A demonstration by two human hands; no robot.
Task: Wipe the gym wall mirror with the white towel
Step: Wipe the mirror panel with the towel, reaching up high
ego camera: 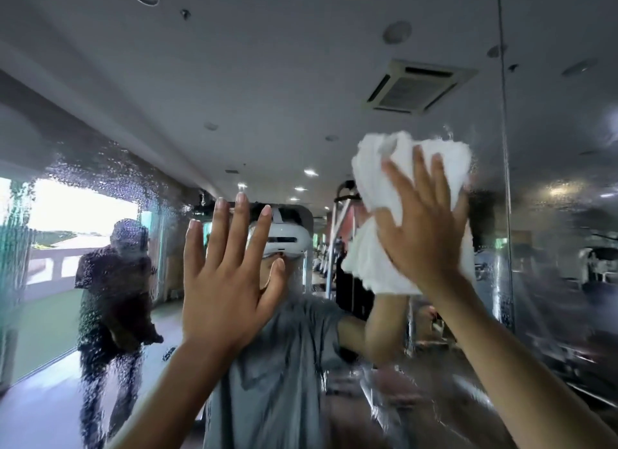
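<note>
Hidden, cropped, blurred
Middle of white towel [369,264] under right hand [424,238]; droplets [100,181] blur reflected bystander [113,281]; mirror [551,131] overruns every edge.

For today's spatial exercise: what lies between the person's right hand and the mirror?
The bunched white towel, pressed under the right hand against the mirror, in the head view.

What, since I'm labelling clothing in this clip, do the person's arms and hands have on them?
Nothing. The left hand and right hand are gloveless, with no rings seen. The left forearm and right forearm are bare to the frame's edge: no sleeves, watch or bands. The mirror reflects a grey short-sleeved T-shirt.
</note>
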